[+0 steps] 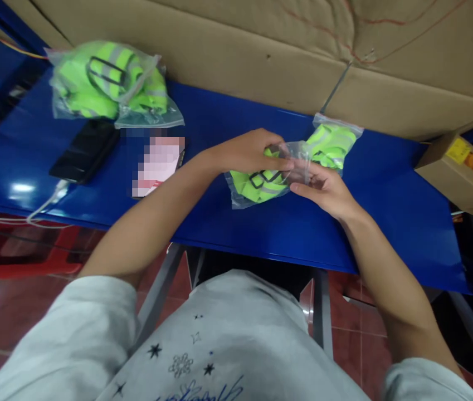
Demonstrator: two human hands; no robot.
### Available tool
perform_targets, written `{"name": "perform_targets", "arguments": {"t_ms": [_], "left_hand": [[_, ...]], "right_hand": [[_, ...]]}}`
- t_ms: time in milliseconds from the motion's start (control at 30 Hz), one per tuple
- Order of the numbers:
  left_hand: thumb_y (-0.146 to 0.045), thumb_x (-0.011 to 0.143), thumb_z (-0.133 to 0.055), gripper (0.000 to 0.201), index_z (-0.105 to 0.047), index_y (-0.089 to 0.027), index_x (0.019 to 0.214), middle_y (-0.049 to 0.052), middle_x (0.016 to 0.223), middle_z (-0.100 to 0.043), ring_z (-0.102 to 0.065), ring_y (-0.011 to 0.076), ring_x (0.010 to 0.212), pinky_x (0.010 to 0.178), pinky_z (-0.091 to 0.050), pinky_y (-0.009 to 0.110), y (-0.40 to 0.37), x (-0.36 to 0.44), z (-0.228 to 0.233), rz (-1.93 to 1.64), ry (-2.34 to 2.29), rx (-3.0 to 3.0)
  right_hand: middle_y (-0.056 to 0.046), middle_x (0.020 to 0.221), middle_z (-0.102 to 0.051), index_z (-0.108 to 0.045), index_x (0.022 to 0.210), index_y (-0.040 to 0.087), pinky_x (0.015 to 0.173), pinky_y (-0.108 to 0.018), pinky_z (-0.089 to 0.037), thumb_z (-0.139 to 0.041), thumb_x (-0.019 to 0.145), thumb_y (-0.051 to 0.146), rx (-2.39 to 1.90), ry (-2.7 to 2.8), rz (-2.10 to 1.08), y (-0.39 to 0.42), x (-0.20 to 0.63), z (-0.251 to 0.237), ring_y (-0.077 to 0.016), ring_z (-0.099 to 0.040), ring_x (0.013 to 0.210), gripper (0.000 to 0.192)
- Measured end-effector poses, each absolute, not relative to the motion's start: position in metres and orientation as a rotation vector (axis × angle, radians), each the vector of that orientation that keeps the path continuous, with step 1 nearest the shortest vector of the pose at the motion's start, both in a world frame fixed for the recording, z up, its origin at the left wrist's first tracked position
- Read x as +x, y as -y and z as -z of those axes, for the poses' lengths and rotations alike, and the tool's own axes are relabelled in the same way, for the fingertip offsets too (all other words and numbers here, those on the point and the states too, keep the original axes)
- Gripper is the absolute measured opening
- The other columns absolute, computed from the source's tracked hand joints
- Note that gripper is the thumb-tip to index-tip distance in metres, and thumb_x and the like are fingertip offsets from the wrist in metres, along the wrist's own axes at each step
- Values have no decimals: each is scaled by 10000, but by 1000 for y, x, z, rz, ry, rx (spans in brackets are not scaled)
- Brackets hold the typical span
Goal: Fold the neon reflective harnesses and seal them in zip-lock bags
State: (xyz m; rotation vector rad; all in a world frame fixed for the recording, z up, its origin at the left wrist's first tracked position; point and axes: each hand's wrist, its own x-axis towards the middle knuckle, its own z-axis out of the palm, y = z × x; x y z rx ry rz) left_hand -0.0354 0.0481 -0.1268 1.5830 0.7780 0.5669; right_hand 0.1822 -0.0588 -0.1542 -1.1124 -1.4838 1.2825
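A clear plastic bag [257, 186] with neon green straps and black buckles lies on the blue table [294, 228] in front of me. My left hand [248, 151] rests on top of it, fingers pinching the bag's upper edge. My right hand [323, 189] holds the same edge from the right, thumb and fingers closed on the plastic. A second filled bag [331, 143] lies just behind, touching the first.
A pile of filled bags [108, 83] sits at the table's far left. A black phone [83, 150] with a white cable and a pink card [159, 164] lie beside it. Cardboard sheets [261, 50] stand behind; a small cardboard box [462, 167] sits right.
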Motion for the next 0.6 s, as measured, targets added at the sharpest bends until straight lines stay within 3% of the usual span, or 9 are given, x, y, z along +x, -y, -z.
{"name": "perform_targets", "arguments": {"t_ms": [100,200,400,500,600], "left_hand": [[-186,664,-948,176,-778,-173,709,44,754,-727,-705,273,980,1010,-462,332,-39,-29,120,-643,-752,1642],[-260,840,-842,110,-805,-167,794,47,798,-747,-695,236,882,974,-457,345,-32,-25,115,-581,-798,1833],[-273,1018,-687,241,-755,-181,806,-2,726,-645,-519,145,746,892,-419,309,-29,-22,123,-747,-885,1914],[-281,1029,-686,207,-746,-181,859,-12,739,-630,-488,123,703,865,-429,304,-22,-26,124,-836,-860,1749],[-258,930,-821,123,-745,-171,890,-13,758,-675,-595,125,722,862,-489,310,-14,-35,119,-730,-816,1417]], "right_hand": [[7,1144,-836,-824,1199,315,1130,-541,-607,-995,709,417,-1160,1504,-1250,60,181,155,-260,-786,1085,529],[8,1081,-837,-838,1148,313,1083,-528,-637,-994,710,375,-1173,1415,-1215,58,181,155,-244,-789,1002,470],[29,1009,-789,-808,1065,332,901,-427,-699,-1026,636,374,-1132,1431,-1245,58,179,152,-197,-766,866,484],[12,1025,-785,-798,1139,331,878,-423,-695,-954,759,469,-1150,1501,-1233,61,183,145,-206,-769,884,433],[-16,1020,-800,-816,1122,312,961,-474,-657,-865,883,462,-1161,1633,-945,62,192,135,-237,-763,938,287]]}}
